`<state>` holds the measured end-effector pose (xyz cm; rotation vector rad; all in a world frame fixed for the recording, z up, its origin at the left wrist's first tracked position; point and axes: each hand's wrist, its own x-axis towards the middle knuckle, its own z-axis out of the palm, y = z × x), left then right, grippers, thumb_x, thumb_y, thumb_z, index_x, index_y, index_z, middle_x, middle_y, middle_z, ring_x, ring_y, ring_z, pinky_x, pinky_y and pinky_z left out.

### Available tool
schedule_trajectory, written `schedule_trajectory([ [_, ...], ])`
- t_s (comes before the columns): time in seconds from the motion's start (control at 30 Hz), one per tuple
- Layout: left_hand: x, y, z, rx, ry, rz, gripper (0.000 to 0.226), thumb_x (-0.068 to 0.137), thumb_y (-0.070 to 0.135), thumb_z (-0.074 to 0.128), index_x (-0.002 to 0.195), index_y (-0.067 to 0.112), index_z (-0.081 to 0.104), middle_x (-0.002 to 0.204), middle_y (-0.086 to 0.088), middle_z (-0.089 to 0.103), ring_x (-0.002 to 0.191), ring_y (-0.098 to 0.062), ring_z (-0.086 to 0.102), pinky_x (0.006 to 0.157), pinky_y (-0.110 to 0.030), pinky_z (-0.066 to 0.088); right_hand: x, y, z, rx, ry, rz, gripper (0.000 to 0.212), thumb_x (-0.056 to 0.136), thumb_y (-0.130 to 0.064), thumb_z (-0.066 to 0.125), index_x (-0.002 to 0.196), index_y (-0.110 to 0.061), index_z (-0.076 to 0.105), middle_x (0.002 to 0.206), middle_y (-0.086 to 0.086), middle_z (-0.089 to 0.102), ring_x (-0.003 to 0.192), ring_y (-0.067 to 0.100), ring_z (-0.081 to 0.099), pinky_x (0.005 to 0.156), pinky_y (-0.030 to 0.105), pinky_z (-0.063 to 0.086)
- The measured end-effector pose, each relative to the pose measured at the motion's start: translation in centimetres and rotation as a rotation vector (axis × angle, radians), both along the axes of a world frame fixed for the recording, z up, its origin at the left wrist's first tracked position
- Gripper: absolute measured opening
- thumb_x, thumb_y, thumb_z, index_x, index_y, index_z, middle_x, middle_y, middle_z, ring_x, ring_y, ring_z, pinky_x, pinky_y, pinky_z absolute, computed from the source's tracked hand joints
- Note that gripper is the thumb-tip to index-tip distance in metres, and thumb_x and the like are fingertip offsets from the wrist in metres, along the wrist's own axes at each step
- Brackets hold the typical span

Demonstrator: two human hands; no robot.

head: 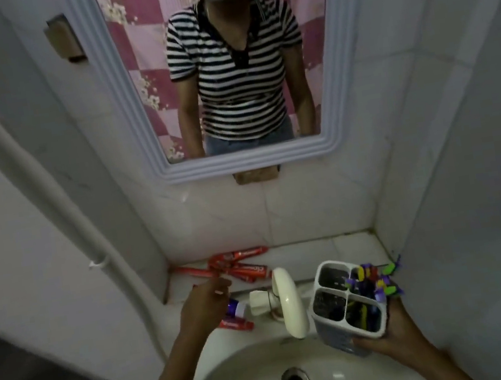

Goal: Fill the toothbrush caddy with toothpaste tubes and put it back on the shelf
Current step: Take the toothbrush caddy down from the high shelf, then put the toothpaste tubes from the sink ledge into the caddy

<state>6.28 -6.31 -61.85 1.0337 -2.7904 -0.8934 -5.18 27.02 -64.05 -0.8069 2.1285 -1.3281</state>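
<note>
While I stand at the sink (225,379), my right hand (390,331) is wrapped around the bottom of the caddy (346,305). I hold it up over the right side of the sink, just beside the white tap (288,301). The caddy is white and has four little boxes inside. The two boxes on the left look dark and I cannot tell what is in them. Some bright toothbrushes (376,278) stick out of the boxes on the right.

My left hand (203,307) is out over the left edge of the sink. It is loosely open and it holds nothing. Its fingers (219,284) point at the red toothpaste tubes (238,266) but do not touch them. Those tubes lie in a heap on the shelf (323,250) behind the tap. One more red tube (235,324) lies on the sink edge, partly under my left hand, next to a small purple and white thing (237,307).
</note>
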Motion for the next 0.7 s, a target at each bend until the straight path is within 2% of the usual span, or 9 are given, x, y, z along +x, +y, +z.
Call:
schedule_trajectory([
  [0.07, -2.0, -0.4, -1.7, -0.112, -0.077, 0.019, 0.031, 0.089, 0.020, 0.055, 0.119, 0.025, 0.064, 0.117, 0.002, 0.070, 0.103, -0.018, 0.064, 0.081, -0.033, 0.054, -0.6, -0.7, -1.4, 0.004, 0.125, 0.069, 0.059, 0.053, -0.066, 0.077, 0.108, -0.051, 0.062, 0.105, -0.022, 0.072, 0.098, 0.005, 0.069, 0.079, 0.022, 0.058],
  [0.13, -3.1, -0.6, -2.2, -0.151, -0.103, 0.068, 0.029, 0.090, 0.027, 0.054, 0.117, 0.021, 0.064, 0.111, -0.003, 0.070, 0.101, -0.022, 0.064, 0.079, -0.034, 0.052, 0.0, -1.6, 0.1, -0.392, -0.324, 0.048, 0.058, 0.076, -0.057, 0.057, 0.122, -0.022, 0.064, 0.125, 0.008, 0.067, 0.115, 0.035, 0.061, 0.091, 0.048, 0.053],
  [0.23, -4.5, -1.4, -2.7, -0.028, -0.087, 0.245, 0.046, 0.093, 0.051, 0.046, 0.093, 0.011, 0.069, 0.086, -0.008, 0.071, 0.078, -0.024, 0.066, 0.072, -0.034, 0.053, -0.4, -1.7, -0.1, -0.692, -0.065, 0.088, 0.055, 0.091, -0.058, 0.039, 0.142, -0.039, 0.033, 0.148, -0.011, 0.044, 0.140, 0.036, 0.030, 0.113, 0.031, 0.031],
  [0.27, -5.0, -1.8, -2.5, 0.097, -0.048, 0.324, 0.052, 0.090, 0.057, 0.047, 0.084, 0.010, 0.068, 0.081, -0.008, 0.071, 0.074, -0.024, 0.066, 0.074, -0.035, 0.054, -0.7, -1.6, -0.1, -0.719, -0.252, 0.136, 0.053, 0.094, -0.049, 0.042, 0.143, -0.029, 0.037, 0.148, -0.001, 0.044, 0.139, 0.037, 0.030, 0.115, 0.037, 0.029],
  [0.33, -5.9, -2.6, -2.4, 0.350, 0.064, 0.483, 0.048, 0.084, 0.057, 0.058, 0.075, 0.011, 0.065, 0.077, -0.008, 0.072, 0.074, -0.026, 0.068, 0.082, -0.040, 0.056, -0.9, -1.8, 1.1, -0.592, -0.714, 0.071, 0.051, 0.074, -0.021, 0.080, 0.119, -0.001, 0.064, 0.125, 0.029, 0.060, 0.116, 0.050, 0.055, 0.099, 0.058, 0.046],
  [0.4, -6.5, -3.5, -2.1, 0.493, 0.137, 0.602, 0.037, 0.080, 0.047, 0.069, 0.074, 0.010, 0.063, 0.074, -0.009, 0.070, 0.073, -0.026, 0.067, 0.086, -0.041, 0.056, -1.4, -2.3, 1.3, -0.449, -0.813, -0.032, 0.070, 0.020, -0.016, 0.100, 0.084, 0.000, 0.078, 0.091, 0.029, 0.074, 0.078, 0.048, 0.070, 0.062, 0.060, 0.059],
  [0.47, -7.4, -4.3, -1.7, 0.487, 0.121, 0.608, 0.030, 0.078, 0.036, 0.072, 0.077, 0.006, 0.067, 0.070, -0.012, 0.070, 0.064, -0.026, 0.064, 0.079, -0.037, 0.057, -2.0, -2.3, 1.8, -0.183, -0.656, -0.080, 0.078, 0.014, -0.017, 0.100, 0.087, -0.001, 0.077, 0.086, 0.019, 0.077, 0.073, 0.039, 0.073, 0.063, 0.057, 0.060],
  [0.6, -9.0, -2.7, 0.6, 0.425, 0.221, 0.437, 0.022, 0.090, 0.034, 0.059, 0.083, 0.014, 0.060, 0.091, -0.011, 0.070, 0.071, -0.027, 0.068, 0.080, -0.042, 0.059, -2.2, -1.4, -0.7, 0.040, -0.131, -0.086, 0.082, 0.060, -0.012, 0.090, 0.128, -0.017, 0.044, 0.101, -0.049, 0.056, 0.090, -0.003, 0.059, 0.095, 0.032, 0.051],
  [0.7, -8.1, 0.6, 4.3, 0.189, 0.304, 0.138, 0.014, 0.098, 0.032, 0.046, 0.101, 0.019, 0.051, 0.089, 0.001, 0.064, 0.073, -0.013, 0.066, 0.065, -0.029, 0.056, -2.2, -1.6, -0.3, 0.039, -0.053, -0.103, 0.083, 0.063, -0.007, 0.088, 0.131, -0.009, 0.041, 0.103, -0.030, 0.063, 0.091, -0.010, 0.057, 0.086, 0.017, 0.046],
])
